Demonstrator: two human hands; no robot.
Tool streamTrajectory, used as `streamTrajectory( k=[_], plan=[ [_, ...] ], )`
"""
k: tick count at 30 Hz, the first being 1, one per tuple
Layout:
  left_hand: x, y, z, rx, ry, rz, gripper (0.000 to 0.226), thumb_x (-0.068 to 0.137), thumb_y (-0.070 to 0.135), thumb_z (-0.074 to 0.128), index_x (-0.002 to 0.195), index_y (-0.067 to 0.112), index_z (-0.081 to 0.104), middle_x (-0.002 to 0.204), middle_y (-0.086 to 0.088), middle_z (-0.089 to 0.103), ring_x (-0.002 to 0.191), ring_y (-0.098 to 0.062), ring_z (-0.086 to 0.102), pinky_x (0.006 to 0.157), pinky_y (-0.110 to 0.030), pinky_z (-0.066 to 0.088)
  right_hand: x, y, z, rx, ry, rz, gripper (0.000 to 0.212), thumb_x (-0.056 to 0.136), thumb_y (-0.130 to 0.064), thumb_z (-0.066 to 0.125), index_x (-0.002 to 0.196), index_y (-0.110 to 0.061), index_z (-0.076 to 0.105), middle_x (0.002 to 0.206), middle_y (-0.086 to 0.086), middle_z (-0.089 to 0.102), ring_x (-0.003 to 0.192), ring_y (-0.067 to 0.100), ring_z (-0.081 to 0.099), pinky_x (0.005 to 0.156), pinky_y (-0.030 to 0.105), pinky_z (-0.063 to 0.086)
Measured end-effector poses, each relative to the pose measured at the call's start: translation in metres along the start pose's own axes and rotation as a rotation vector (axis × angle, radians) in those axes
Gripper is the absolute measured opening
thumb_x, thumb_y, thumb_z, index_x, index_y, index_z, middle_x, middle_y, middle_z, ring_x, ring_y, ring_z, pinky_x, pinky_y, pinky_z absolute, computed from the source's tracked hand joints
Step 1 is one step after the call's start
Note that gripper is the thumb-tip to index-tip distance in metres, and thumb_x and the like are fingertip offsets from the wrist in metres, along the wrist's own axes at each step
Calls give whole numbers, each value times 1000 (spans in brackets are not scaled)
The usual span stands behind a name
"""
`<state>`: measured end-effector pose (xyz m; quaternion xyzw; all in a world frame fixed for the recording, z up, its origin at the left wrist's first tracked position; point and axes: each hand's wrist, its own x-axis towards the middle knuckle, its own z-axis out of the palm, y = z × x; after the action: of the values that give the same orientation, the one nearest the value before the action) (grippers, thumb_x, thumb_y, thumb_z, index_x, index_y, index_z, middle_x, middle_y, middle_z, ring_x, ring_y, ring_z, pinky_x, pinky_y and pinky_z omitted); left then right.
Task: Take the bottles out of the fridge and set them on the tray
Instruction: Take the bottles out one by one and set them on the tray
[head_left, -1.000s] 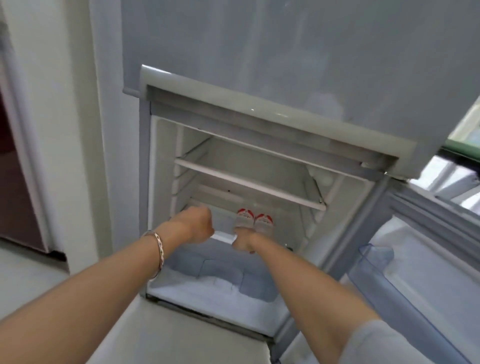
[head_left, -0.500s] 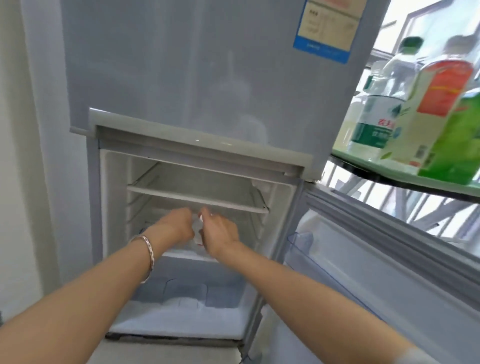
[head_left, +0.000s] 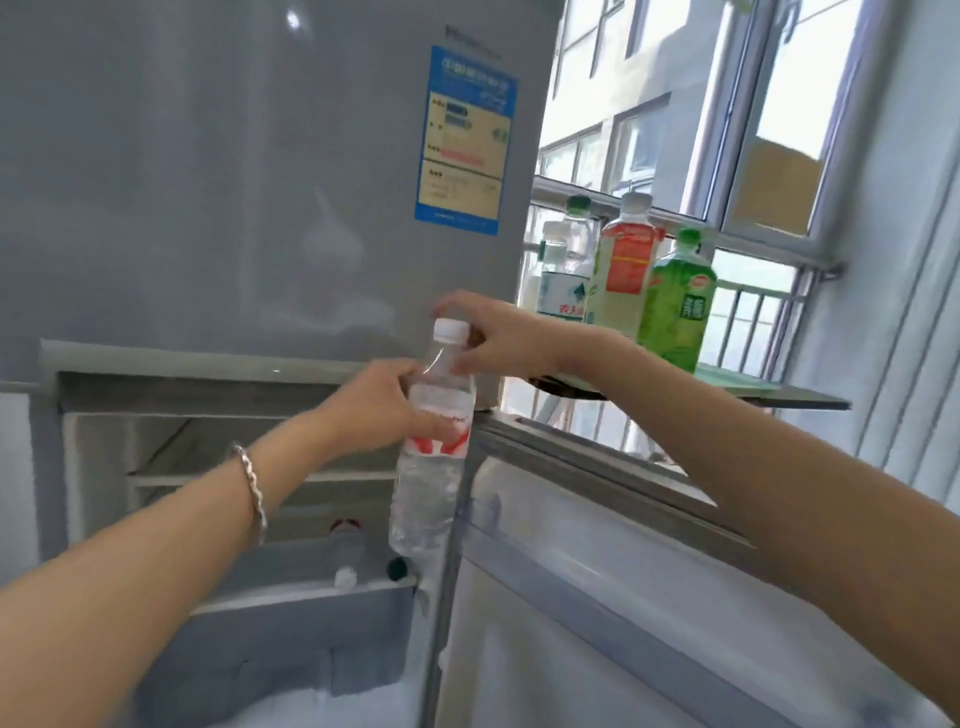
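A clear water bottle (head_left: 434, 467) with a white cap and a red-and-white label hangs upright in front of the open lower fridge compartment (head_left: 270, 499). My left hand (head_left: 387, 410) grips it around the label. My right hand (head_left: 498, 340) pinches its neck just under the cap. Another bottle (head_left: 347, 526) with a red label lies deep inside the fridge, mostly hidden. On the green tray (head_left: 737, 382) at the right stand several bottles: a green one (head_left: 678, 306), a pale one with a red label (head_left: 623, 270), and two clear ones behind.
The lower fridge door (head_left: 597, 597) stands open to the right, under my right arm. The closed upper door (head_left: 260, 182) carries a blue sticker. A window with bars is behind the tray. A clear drawer fills the fridge's bottom.
Both hands have come out of the fridge and risen with the water bottle, which now hangs in front of the compartment. The view has lifted and turned right toward the tray.
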<state>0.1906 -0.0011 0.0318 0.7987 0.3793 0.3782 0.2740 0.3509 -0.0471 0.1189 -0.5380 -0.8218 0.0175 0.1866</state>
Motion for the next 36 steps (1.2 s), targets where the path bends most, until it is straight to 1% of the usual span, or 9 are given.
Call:
streamTrajectory(
  k=[3,7,12,14,19,23,27,33,36],
  plan=[
    [18,44,8,-99,79,145,58,63,35,86,114,15,67,89,0,76,74,-12,74,74,-28,60,-16,22,-51,113,56,56,55,93,-18,60,141,-17,33,100,1,60,79,11,59,63,22,49],
    [55,108,18,-254,185,319,56,67,39,83,112,13,66,90,-3,76,73,-11,74,71,-30,61,-34,49,-109,362,279,64,44,97,-27,53,136,-8,44,105,10,63,91,24,65,73,32,59],
    [107,181,36,-51,448,422,108,58,70,75,145,17,39,125,-5,63,111,-22,63,93,-39,53,-36,80,-141,493,532,36,56,97,-46,47,134,-4,45,111,10,64,87,23,66,74,33,57],
    [121,193,48,-40,434,388,106,60,67,76,142,16,35,118,0,58,105,-20,61,87,-35,53,-29,98,-140,452,649,61,69,94,-51,50,143,-5,37,114,12,65,76,20,65,68,33,55],
    [151,172,76,-31,368,308,94,66,57,78,138,13,37,90,3,67,72,-9,63,58,-19,44,-16,138,-117,403,691,126,61,93,-47,54,135,-7,36,99,11,67,65,19,63,62,33,55],
    [161,151,87,82,354,271,98,69,61,74,145,14,32,94,-4,71,76,-16,69,67,-30,57,-7,157,-97,500,652,154,54,93,-43,56,128,-5,39,101,17,65,70,26,65,72,43,57],
    [170,150,88,289,431,193,93,74,64,68,146,16,34,144,-15,42,117,-31,58,81,-36,50,3,162,-89,499,692,165,49,94,-44,53,124,-6,44,106,19,63,73,25,64,74,41,56],
    [167,151,90,292,354,187,105,75,51,74,154,16,14,147,-17,36,119,-32,56,82,-35,49,7,162,-87,433,686,248,52,94,-55,44,123,-12,42,117,15,58,92,25,65,87,49,56],
    [152,143,86,258,308,210,110,71,50,79,154,21,13,141,-14,44,120,-30,55,89,-37,51,5,154,-77,242,944,240,54,90,-57,39,121,-13,41,113,9,55,98,28,62,84,49,55]
  ],
)
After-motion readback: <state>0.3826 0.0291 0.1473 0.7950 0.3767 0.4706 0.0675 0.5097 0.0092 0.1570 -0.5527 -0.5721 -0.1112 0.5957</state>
